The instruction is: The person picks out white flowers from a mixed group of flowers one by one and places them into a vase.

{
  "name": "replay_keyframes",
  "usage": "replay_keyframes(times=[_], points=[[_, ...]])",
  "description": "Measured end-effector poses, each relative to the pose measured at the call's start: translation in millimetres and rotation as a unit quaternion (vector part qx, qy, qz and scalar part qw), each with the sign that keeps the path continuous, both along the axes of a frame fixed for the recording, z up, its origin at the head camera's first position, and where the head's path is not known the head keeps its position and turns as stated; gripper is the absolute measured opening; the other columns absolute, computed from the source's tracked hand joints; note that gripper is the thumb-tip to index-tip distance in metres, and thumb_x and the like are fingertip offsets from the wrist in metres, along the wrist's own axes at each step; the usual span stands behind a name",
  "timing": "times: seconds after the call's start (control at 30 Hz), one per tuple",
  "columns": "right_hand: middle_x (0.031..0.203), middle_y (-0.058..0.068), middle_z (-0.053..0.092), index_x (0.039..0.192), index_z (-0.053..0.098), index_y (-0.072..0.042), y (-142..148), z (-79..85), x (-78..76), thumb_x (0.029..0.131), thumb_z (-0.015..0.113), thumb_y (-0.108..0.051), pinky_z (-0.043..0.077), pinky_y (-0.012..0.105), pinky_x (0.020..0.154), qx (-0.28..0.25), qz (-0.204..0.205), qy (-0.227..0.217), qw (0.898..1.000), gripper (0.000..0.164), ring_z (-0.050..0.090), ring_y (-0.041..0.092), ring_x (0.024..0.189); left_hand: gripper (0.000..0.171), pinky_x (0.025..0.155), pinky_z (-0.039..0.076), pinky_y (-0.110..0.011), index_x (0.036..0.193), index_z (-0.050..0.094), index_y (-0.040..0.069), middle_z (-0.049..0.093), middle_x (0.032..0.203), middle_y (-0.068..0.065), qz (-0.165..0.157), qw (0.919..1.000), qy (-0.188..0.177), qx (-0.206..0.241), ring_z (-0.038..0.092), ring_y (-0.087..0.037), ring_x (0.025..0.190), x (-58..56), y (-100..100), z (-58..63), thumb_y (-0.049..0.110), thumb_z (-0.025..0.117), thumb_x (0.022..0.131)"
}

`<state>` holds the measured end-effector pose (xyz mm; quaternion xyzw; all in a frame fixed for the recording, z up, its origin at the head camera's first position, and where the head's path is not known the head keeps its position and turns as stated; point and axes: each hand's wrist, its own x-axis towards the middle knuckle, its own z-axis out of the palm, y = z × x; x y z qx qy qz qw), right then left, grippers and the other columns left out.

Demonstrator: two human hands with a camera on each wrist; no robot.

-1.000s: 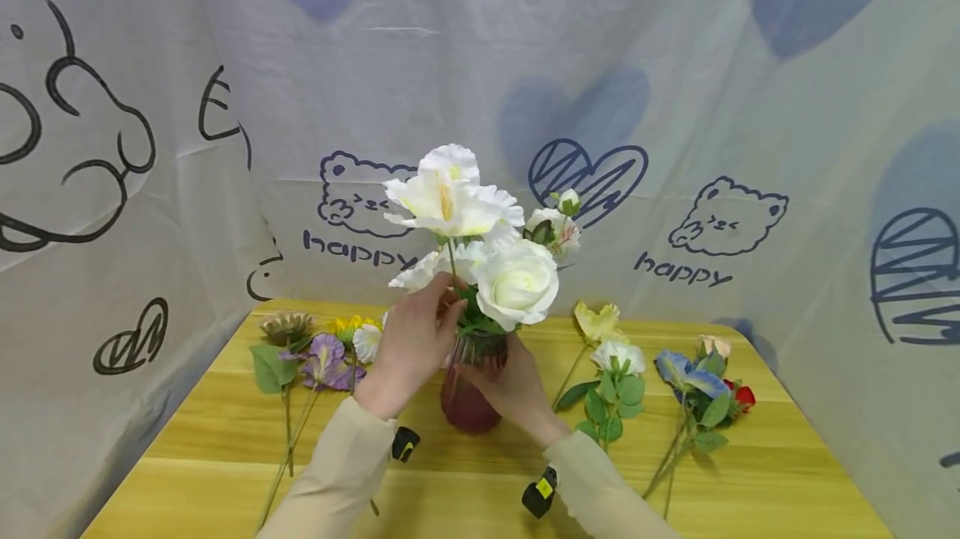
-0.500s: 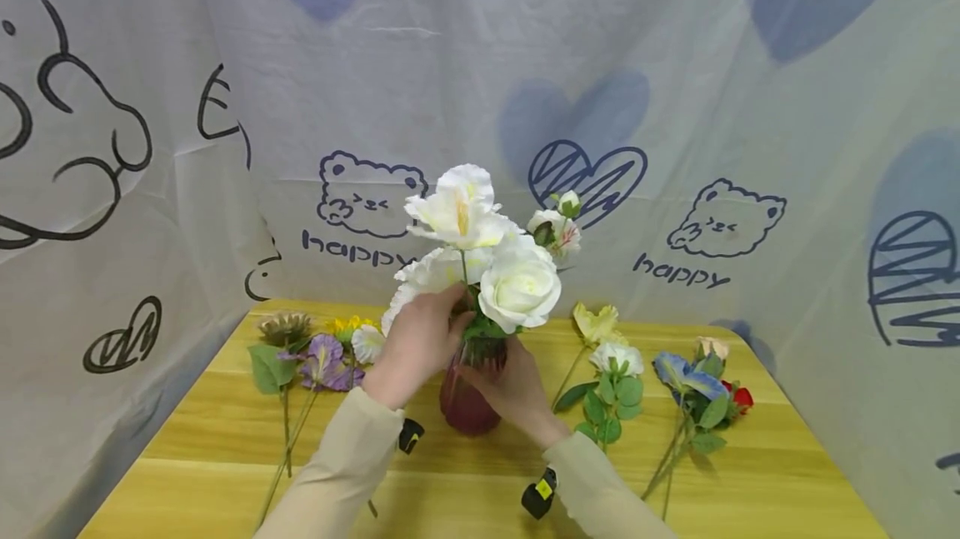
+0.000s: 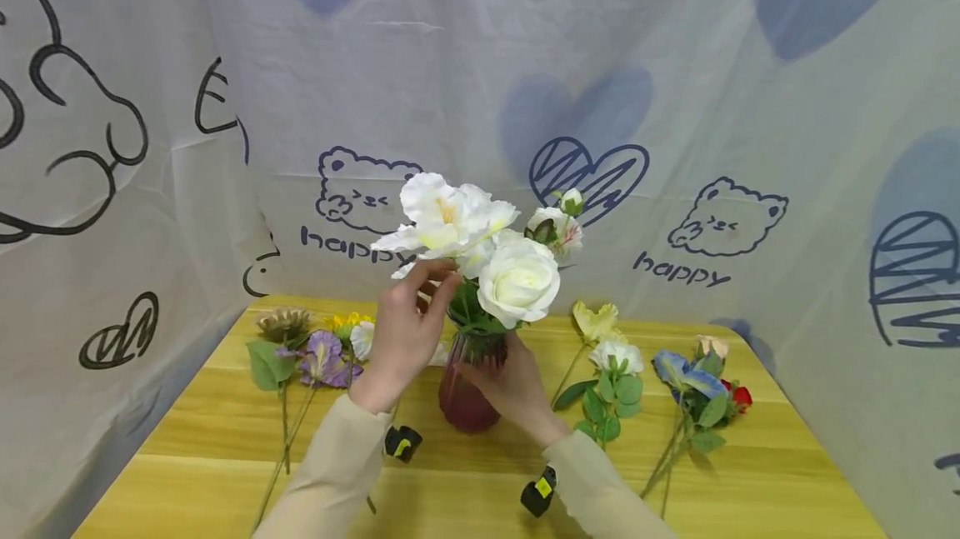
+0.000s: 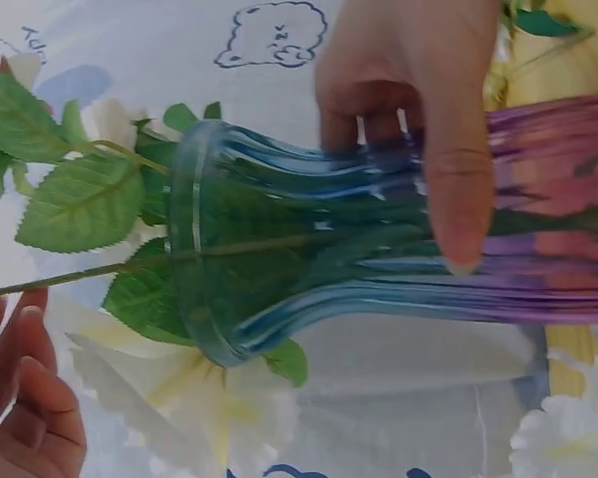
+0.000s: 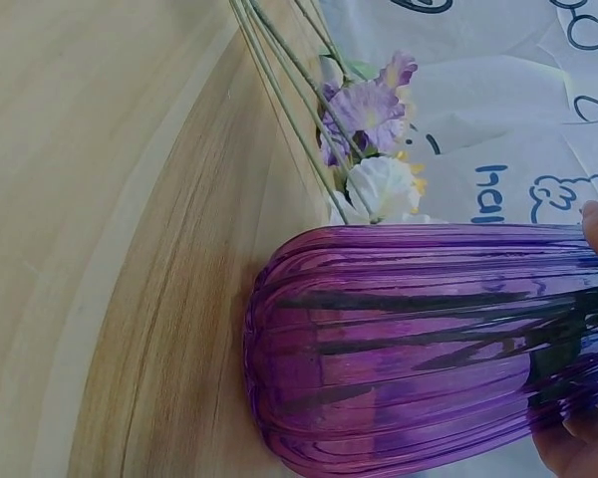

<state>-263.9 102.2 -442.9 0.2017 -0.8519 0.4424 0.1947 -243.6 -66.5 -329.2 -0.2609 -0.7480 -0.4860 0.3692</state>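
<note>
A ribbed glass vase (image 3: 467,406), pink at the base and blue toward its rim in the left wrist view, stands upright on the table. My right hand (image 3: 517,385) grips its neck, thumb across the near side. Several green stems show through the glass (image 5: 409,299). Out of the top rise a white rose (image 3: 519,279), a budded white flower (image 3: 555,231) and ruffled white blooms. Just left of the rim, my left hand (image 3: 408,322) pinches the thin stem (image 4: 70,277) of a ruffled white flower (image 3: 442,214), close under its petals.
Purple, yellow, white and brownish flowers (image 3: 324,360) lie at the table's left. To the right are a yellow flower (image 3: 596,322), a white one (image 3: 617,357) and a bunch with a blue flower (image 3: 690,376). Behind hangs a printed white cloth (image 3: 465,89).
The ruffled white flower has come down toward the vase, then tipped left over the other white blooms. My left hand went slightly down and right, then back left. The right hand keeps its place.
</note>
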Motion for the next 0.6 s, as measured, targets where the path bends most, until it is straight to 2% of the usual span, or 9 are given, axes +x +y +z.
replay_keyframes(times=[0.1,0.27,0.43,0.6], points=[[0.124,0.007,0.057,0.136,0.039,-0.014,-0.2,0.6,0.4,0.080,0.073,-0.041,0.051,0.040,0.089,-0.001,0.000,-0.003,1.000,0.071,0.055,0.020,0.113,0.016,0.046,0.047,-0.029,0.100,0.066,0.002,0.071,0.089,-0.009,-0.004,0.9992,0.033,0.021,0.060,-0.013,0.063,-0.1,0.7,5.1,0.015,0.060,0.093],[0.123,0.006,0.058,0.135,0.040,-0.014,-0.1,0.6,0.0,0.079,0.075,-0.040,0.051,0.039,0.088,-0.002,-0.004,-0.001,1.000,0.071,0.056,0.018,0.111,0.012,0.042,0.040,-0.024,0.094,0.067,0.004,0.070,0.084,-0.006,0.009,0.9985,0.052,-0.010,0.052,-0.008,0.055,-0.5,2.4,12.2,0.013,0.060,0.093],[0.121,0.006,0.059,0.133,0.041,-0.014,-0.1,0.0,-0.2,0.078,0.075,-0.039,0.052,0.037,0.086,0.003,-0.009,0.003,1.000,0.070,0.057,0.017,0.109,0.012,0.041,0.038,-0.023,0.096,0.066,0.006,0.067,0.080,-0.003,0.020,0.9974,0.033,-0.060,0.044,-0.005,0.049,-1.0,5.4,19.9,0.014,0.058,0.094],[0.124,0.007,0.057,0.135,0.039,-0.012,-0.1,1.1,0.5,0.079,0.075,-0.039,0.049,0.038,0.091,0.007,-0.007,0.001,1.000,0.071,0.055,0.019,0.113,0.012,0.043,0.040,-0.024,0.096,0.066,0.009,0.068,0.083,-0.002,0.050,0.9919,-0.011,-0.116,0.046,-0.006,0.050,-3.1,8.7,22.2,0.017,0.058,0.094]])
